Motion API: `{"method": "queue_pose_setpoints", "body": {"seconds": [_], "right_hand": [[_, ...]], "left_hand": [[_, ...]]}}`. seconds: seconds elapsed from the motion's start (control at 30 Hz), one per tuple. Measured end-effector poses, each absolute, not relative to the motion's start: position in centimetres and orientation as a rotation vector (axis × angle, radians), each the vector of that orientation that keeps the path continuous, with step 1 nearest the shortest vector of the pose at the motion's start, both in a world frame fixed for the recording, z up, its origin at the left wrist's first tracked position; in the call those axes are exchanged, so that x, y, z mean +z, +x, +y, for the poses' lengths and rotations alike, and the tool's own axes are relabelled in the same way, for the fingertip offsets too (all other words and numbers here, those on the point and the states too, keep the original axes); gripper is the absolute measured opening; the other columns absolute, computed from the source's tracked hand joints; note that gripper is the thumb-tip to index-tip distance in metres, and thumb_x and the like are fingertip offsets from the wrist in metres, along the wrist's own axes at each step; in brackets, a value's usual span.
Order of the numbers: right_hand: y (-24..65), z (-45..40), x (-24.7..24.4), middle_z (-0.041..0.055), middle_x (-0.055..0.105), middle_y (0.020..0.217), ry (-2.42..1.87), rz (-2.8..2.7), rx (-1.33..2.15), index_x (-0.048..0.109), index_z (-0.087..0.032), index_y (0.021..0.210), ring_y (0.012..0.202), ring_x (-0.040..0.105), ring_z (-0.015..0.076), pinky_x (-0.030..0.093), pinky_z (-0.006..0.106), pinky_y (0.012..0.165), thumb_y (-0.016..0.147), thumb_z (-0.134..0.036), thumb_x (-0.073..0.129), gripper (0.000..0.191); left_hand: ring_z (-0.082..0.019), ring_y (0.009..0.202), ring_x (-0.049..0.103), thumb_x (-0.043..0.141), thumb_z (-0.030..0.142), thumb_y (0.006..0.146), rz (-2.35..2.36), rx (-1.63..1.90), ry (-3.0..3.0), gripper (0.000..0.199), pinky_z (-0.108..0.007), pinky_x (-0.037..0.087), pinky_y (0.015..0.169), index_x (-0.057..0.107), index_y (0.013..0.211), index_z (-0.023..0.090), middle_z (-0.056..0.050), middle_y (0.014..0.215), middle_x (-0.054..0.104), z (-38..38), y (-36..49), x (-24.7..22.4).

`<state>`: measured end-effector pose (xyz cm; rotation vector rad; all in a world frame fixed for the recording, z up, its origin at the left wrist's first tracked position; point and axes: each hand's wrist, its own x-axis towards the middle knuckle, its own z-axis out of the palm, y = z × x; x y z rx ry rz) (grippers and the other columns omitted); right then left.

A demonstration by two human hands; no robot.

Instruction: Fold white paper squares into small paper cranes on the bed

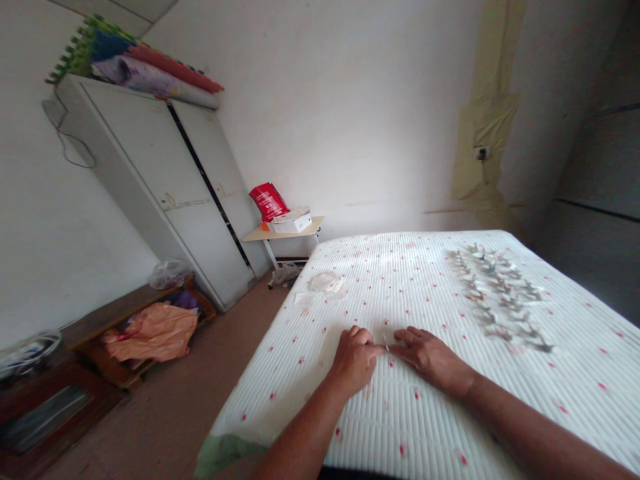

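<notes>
Behind the bed [400, 280] rises a plain white wall [360, 133], brightest in its middle; a yellowish strip of covering [493, 60] runs up it, behind the bed's right half, around a wall socket [481, 153]. Right of the bed, a dark grey surface [600, 167] lies in shadow. Beyond the bed's far left corner stands a small side table [253, 235]. Farther left of the bed are a tall pale-grey wardrobe [145, 153] topped with rolled mats [150, 78] and a low brown wooden cabinet [117, 305]. Reddish-brown floor [180, 393] fills the gap between them and the bed.
</notes>
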<state>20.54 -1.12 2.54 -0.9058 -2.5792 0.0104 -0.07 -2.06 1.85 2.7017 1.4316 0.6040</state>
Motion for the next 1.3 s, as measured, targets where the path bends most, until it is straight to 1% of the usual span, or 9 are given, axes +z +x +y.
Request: {"method": "queue_pose_setpoints", "body": {"seconds": [0.1, 0.2, 0.37, 0.47, 0.57, 0.63, 0.77, 1.0, 1.3], "right_hand": [[20.7, -1.1, 2.8, 0.0075, 0.058, 0.101, -0.899, -2.649, -0.067, 0.060, -0.025, 0.106, 0.087, 0.051, 0.0178, 0.040, 0.031, 0.075, 0.091, -0.026, 0.034, 0.030], [20.4, -1.2, 3.1, 0.0071, 0.058, 0.100, -0.888, -2.699, -0.138, 0.058, -0.025, 0.107, 0.085, 0.050, 0.0182, 0.039, 0.031, 0.070, 0.091, -0.027, 0.034, 0.029], [18.4, -1.5, 3.5, 0.0058, 0.059, 0.086, -0.919, -2.773, -0.216, 0.061, -0.017, 0.086, 0.075, 0.048, 0.0170, 0.034, 0.030, 0.062, 0.089, -0.017, 0.037, 0.025], [18.0, -1.7, 3.3, 0.0049, 0.057, 0.080, -0.988, -2.743, -0.229, 0.060, -0.016, 0.078, 0.071, 0.047, 0.0157, 0.032, 0.030, 0.061, 0.088, -0.014, 0.037, 0.026], [18.8, -1.9, 2.9, 0.0052, 0.056, 0.082, -0.973, -2.691, -0.244, 0.061, -0.019, 0.088, 0.077, 0.047, 0.0171, 0.032, 0.029, 0.064, 0.089, -0.021, 0.039, 0.022], [19.4, -1.9, 2.7, 0.0059, 0.056, 0.087, -0.959, -2.675, -0.241, 0.060, -0.021, 0.094, 0.080, 0.047, 0.0173, 0.032, 0.029, 0.065, 0.089, -0.024, 0.039, 0.022], [19.7, -1.8, 2.4, 0.0064, 0.057, 0.095, -0.994, -2.649, -0.187, 0.061, -0.024, 0.099, 0.085, 0.048, 0.0178, 0.034, 0.029, 0.068, 0.089, -0.024, 0.038, 0.025], [20.2, -1.4, 2.0, 0.0067, 0.059, 0.103, -1.022, -2.533, -0.037, 0.065, -0.030, 0.098, 0.092, 0.052, 0.0192, 0.039, 0.033, 0.074, 0.087, -0.025, 0.044, 0.024], [20.4, -1.2, 2.0, 0.0072, 0.061, 0.097, -0.969, -2.441, 0.069, 0.064, -0.027, 0.101, 0.088, 0.056, 0.0173, 0.045, 0.032, 0.074, 0.085, -0.018, 0.044, 0.028]], "left_hand": [[-0.016, 0.084, 0.040, 0.051, 0.014, 0.077, 1.447, 0.545, 2.714, 0.024, -0.030, 0.030, 0.074, 0.066, 0.086, 0.030, -0.001, 0.081, 0.049, -2.0, -0.3, 1.9], [-0.016, 0.086, 0.040, 0.049, 0.016, 0.079, 1.435, 0.489, 2.750, 0.022, -0.030, 0.030, 0.075, 0.066, 0.086, 0.028, -0.002, 0.082, 0.048, -1.9, -0.3, 2.2], [-0.016, 0.087, 0.040, 0.049, 0.016, 0.080, 1.435, 0.494, 2.794, 0.019, -0.031, 0.030, 0.075, 0.066, 0.077, 0.023, -0.002, 0.081, 0.049, -1.4, 0.1, 2.3], [-0.016, 0.086, 0.040, 0.049, 0.016, 0.080, 1.405, 0.522, 2.770, 0.020, -0.030, 0.030, 0.075, 0.067, 0.077, 0.024, -0.002, 0.081, 0.049, -1.2, -0.2, 1.9], [-0.015, 0.087, 0.041, 0.050, 0.015, 0.079, 1.381, 0.545, 2.723, 0.026, -0.030, 0.030, 0.077, 0.065, 0.090, 0.031, 0.000, 0.086, 0.049, -1.4, -0.8, 1.7], [-0.015, 0.088, 0.041, 0.050, 0.013, 0.078, 1.384, 0.536, 2.720, 0.030, -0.031, 0.030, 0.078, 0.064, 0.096, 0.033, 0.000, 0.087, 0.049, -1.6, -0.9, 1.8], [-0.016, 0.088, 0.041, 0.050, 0.013, 0.078, 1.388, 0.507, 2.778, 0.029, -0.032, 0.030, 0.077, 0.063, 0.096, 0.032, -0.001, 0.085, 0.049, -1.9, -0.6, 2.2], [-0.017, 0.086, 0.040, 0.050, 0.010, 0.076, 1.404, 0.665, 2.749, 0.035, -0.032, 0.032, 0.077, 0.062, 0.101, 0.031, -0.002, 0.083, 0.050, -2.2, -0.5, 1.7], [-0.017, 0.085, 0.041, 0.047, 0.008, 0.076, 1.357, 0.779, 2.724, 0.039, -0.032, 0.034, 0.076, 0.061, 0.105, 0.030, -0.003, 0.083, 0.051, -2.2, -0.6, 1.6]]}}
